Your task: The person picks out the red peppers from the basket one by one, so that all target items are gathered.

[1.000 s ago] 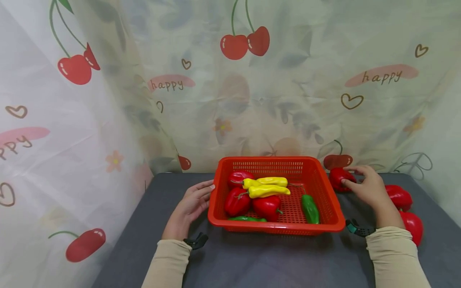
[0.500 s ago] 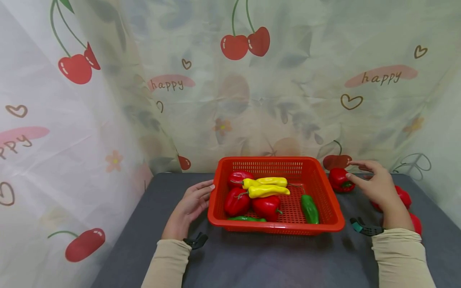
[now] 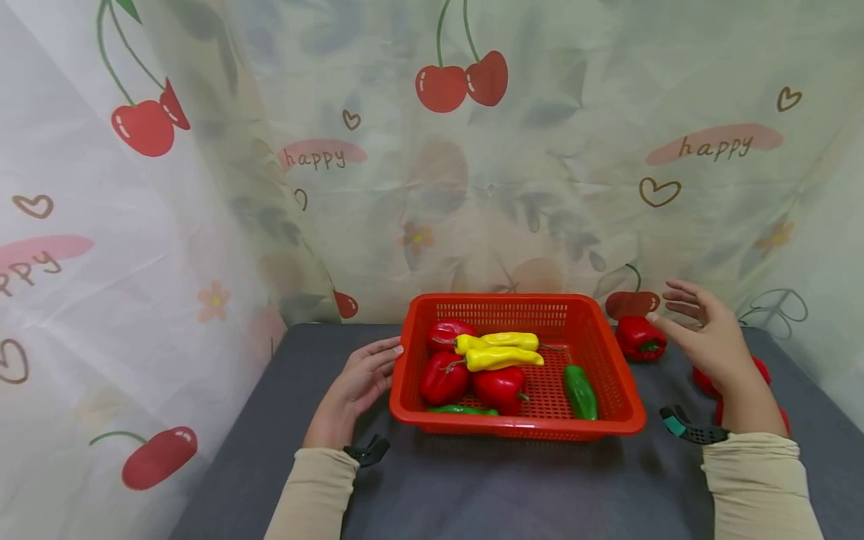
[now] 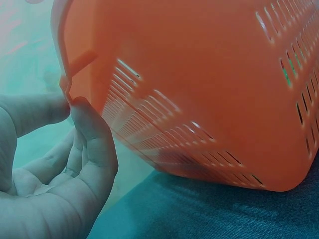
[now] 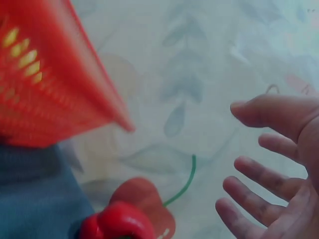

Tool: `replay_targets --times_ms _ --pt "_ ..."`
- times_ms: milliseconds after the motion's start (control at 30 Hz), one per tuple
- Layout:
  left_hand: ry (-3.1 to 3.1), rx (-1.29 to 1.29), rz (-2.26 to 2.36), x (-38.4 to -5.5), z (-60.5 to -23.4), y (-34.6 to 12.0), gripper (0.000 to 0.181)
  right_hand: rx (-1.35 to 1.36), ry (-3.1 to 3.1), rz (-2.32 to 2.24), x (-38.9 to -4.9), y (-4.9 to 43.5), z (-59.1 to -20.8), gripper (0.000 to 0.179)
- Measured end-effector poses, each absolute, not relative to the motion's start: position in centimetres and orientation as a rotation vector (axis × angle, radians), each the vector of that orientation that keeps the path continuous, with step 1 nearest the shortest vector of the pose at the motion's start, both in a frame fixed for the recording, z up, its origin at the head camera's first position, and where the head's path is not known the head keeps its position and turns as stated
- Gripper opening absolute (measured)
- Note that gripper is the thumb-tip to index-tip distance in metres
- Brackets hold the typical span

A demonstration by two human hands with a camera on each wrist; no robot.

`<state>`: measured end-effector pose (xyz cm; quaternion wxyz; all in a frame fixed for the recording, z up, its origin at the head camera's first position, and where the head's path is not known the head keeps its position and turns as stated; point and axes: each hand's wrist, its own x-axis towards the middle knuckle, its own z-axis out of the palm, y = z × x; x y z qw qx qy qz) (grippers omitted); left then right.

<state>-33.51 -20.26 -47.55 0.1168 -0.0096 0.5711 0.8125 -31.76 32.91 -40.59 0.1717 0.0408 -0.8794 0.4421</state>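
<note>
A red plastic basket (image 3: pixel 520 424) stands mid-table, holding several red bell peppers (image 3: pixel 445 379), two yellow peppers (image 3: pixel 505 358) and green peppers (image 3: pixel 581 392). At its left side, my left hand (image 3: pixel 358 386) pinches the rim between thumb and finger, plain in the left wrist view. Right of the basket a red bell pepper (image 3: pixel 640 338) rests on the table, its green stem facing me. My right hand (image 3: pixel 715 341) is raised just beyond that pepper, fingers spread and holding nothing. In the right wrist view the pepper (image 5: pixel 119 221) appears low, apart from the fingers (image 5: pixel 254 199).
Two more red peppers (image 3: pixel 761 369) lie at the right, partly hidden behind my right forearm. The grey tabletop (image 3: pixel 513 487) runs back to a patterned curtain (image 3: pixel 513 187), with another curtain side (image 3: pixel 121 300) on the left.
My right hand has let go of the red bell pepper beside the basket and moved up and right, its fingers opening. That pepper stays on the table. My left hand has not moved.
</note>
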Motion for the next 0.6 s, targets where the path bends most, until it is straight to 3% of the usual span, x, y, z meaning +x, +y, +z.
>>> replay_targets --times_ms 600 --pt "1.689 -0.011 2.369 -33.5 -47.5 -20.2 0.049 0.565 -2.504 1.379 -30.3 27.6 -37.5 0.051"
